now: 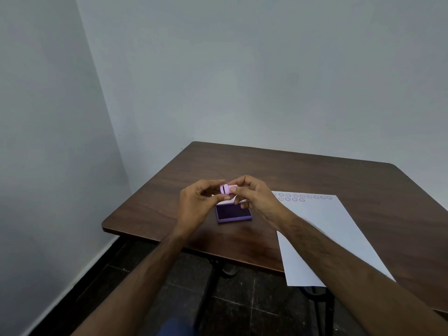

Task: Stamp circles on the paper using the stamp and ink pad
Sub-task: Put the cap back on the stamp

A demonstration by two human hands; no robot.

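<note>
A small pink stamp lies sideways in the air between my two hands, above the ink pad. My left hand pinches its left end with thumb and fingers, and my right hand pinches its right end. Below them an open purple ink pad with a dark inked face rests on the brown table. To the right lies a white paper carrying two rows of several small purple stamped circles along its far edge. My right forearm crosses the paper's near left part.
The table stands in a corner with grey walls at the left and the back. Its near left edge drops to a dark tiled floor, where black table legs show. The paper's near corner overhangs the table's front edge.
</note>
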